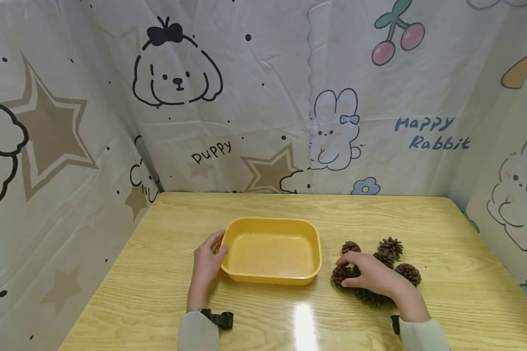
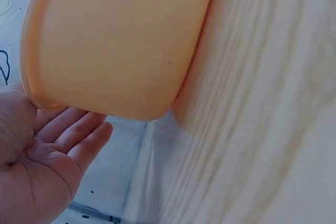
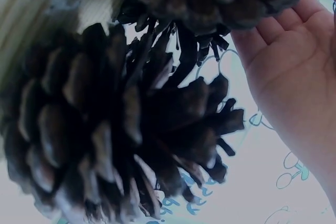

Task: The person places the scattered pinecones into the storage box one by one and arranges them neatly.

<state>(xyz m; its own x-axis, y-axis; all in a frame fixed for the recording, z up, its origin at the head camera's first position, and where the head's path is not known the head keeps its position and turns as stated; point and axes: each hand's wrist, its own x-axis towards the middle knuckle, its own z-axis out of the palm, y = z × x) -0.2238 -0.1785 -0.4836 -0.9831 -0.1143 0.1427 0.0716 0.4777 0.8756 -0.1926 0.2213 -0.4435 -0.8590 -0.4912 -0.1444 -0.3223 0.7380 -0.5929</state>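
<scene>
A yellow rectangular plastic tub point(image 1: 271, 281) sits on the table, its inside bare in the head view. My left hand point(image 1: 207, 261) holds its left end, thumb at the rim and fingers along the outer wall; the left wrist view shows these fingers point(image 2: 79, 137) beside the tub's wall point(image 2: 121, 45). To the right of the tub, my right hand point(image 1: 371, 274) reaches over a cluster of pine cones. Its thumb and fingers curve around the leftmost pine cone point(image 1: 339, 277). In the right wrist view, another pine cone point(image 3: 68, 124) looms close to the camera, beside the palm point(image 3: 294, 72).
Several more pine cones lie about the right hand, among them one at the back point(image 1: 391, 247), one at the right point(image 1: 408, 274) and one just behind the fingers point(image 1: 350, 246). Printed fabric walls point(image 1: 263, 97) enclose the wooden table point(image 1: 158, 302) at the back and sides.
</scene>
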